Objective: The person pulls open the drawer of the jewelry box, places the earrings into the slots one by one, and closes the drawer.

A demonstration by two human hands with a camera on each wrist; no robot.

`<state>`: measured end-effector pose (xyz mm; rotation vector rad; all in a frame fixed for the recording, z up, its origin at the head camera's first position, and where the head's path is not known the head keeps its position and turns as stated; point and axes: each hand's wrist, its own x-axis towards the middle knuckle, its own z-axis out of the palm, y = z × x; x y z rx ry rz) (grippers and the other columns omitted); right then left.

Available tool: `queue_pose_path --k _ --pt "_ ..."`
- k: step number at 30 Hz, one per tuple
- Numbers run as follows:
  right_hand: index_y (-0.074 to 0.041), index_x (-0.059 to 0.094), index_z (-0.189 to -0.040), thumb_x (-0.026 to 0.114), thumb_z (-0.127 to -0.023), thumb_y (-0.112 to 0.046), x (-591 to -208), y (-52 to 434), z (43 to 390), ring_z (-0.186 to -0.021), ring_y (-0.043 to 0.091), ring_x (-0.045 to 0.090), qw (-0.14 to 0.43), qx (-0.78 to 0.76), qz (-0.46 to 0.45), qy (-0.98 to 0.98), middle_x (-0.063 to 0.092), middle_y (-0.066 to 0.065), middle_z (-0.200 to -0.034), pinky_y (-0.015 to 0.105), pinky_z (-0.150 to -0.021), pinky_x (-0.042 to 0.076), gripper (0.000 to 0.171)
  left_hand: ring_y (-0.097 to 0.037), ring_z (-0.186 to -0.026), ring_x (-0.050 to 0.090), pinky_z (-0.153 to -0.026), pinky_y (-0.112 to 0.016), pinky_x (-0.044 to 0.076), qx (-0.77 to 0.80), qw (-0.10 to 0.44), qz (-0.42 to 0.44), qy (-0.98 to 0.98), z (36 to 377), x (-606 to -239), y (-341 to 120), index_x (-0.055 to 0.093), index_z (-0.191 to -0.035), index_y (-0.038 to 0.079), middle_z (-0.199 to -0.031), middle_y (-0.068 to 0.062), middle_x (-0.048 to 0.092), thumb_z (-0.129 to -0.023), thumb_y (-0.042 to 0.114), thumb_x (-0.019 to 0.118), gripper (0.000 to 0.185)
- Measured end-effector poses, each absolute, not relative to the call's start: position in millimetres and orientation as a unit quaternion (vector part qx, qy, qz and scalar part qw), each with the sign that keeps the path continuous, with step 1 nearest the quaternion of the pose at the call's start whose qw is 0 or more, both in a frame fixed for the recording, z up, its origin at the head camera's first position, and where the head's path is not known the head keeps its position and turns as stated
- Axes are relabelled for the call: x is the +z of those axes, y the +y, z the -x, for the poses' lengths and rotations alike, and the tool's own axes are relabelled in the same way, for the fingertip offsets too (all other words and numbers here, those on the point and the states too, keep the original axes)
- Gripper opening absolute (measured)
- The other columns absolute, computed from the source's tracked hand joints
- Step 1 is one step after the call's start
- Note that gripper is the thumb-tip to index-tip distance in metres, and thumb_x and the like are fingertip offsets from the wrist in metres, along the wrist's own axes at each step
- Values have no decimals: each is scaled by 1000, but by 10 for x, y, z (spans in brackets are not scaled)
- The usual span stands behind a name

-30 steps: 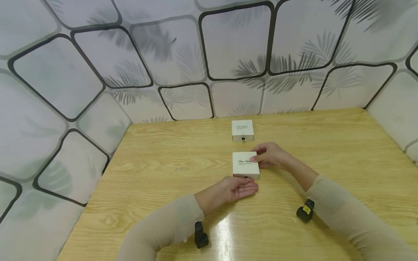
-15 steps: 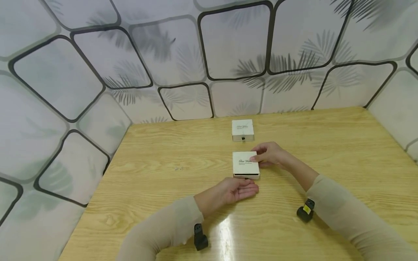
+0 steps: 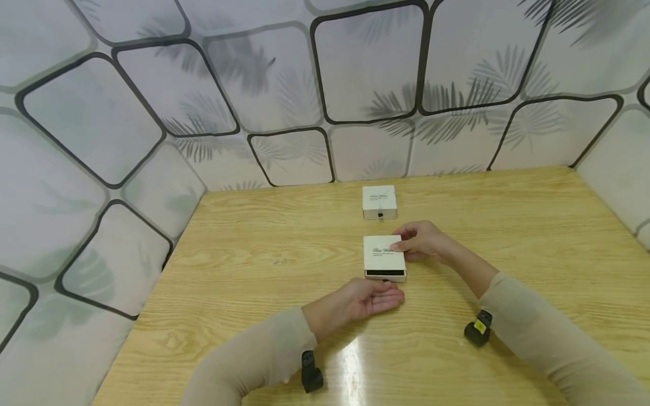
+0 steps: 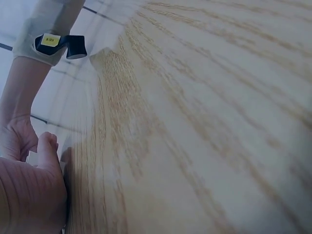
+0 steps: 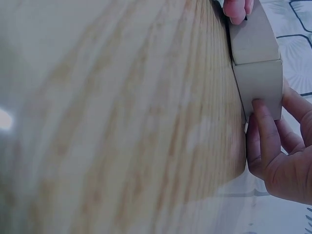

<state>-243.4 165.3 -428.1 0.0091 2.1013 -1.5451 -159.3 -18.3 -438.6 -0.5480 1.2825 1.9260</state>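
A small white drawer box (image 3: 383,255) with dark script lettering lies on the table before me. My right hand (image 3: 425,241) grips its outer sleeve from the right, thumb on top and fingers at the far side. The drawer (image 5: 254,39) sticks partway out of the sleeve toward me, and a dark strip of its inside shows. At its front edge my left hand (image 3: 374,299) pinches the small black pull tab (image 3: 386,280) between thumb and finger, the other fingers extended palm up. In the left wrist view, the left hand (image 4: 33,195) hides most of the box.
Behind the first box stands a second white box (image 3: 379,201), closed, its black tab facing me. A pair of tiny shiny pieces (image 3: 280,261) lies to the left on the wooden table (image 3: 228,237). Patterned cloth walls (image 3: 284,73) border the table's back and sides.
The box's drawer has slid toward me out of its sleeve, opening a dark gap at the front. My left hand has drawn slightly nearer; my right hand keeps its hold.
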Motion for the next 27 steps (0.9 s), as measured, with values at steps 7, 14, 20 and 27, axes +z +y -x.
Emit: queue_pose_path --k 7,14,20,27 --pt "5 53 -124 75 -82 -14 -4298 1666 2439 -84 14 61 264 -574 -4 775 56 10 -104 31 -75 57 51 -36 -116 55 -95 -37 49 749 379 219 497 1565 -4400 -188 58 -113 -11 -121 -29 56 -96 1 49 23" --pt "5 54 -124 74 -83 -15 -4289 1665 2435 -85 13 61 263 -564 3 783 57 11 -106 32 -75 57 50 -36 -116 55 -94 -36 50 743 388 217 501 1521 -4370 -192 58 -115 -11 -120 -29 57 -96 2 50 24" --pt "6 53 -125 74 -83 -15 -4289 1669 2419 -85 14 61 257 -565 9 784 57 12 -108 32 -76 57 51 -36 -116 55 -94 -36 50 744 388 218 499 1537 -4372 -189 57 -117 -12 -120 -29 57 -96 2 49 26" --pt "6 51 -127 74 -83 -16 -4316 1672 2422 -89 15 62 258 -574 9 777 56 15 -112 33 -79 57 54 -36 -117 54 -95 -36 49 744 386 214 502 1547 -4372 -191 56 -118 -12 -122 -29 55 -97 2 48 27"
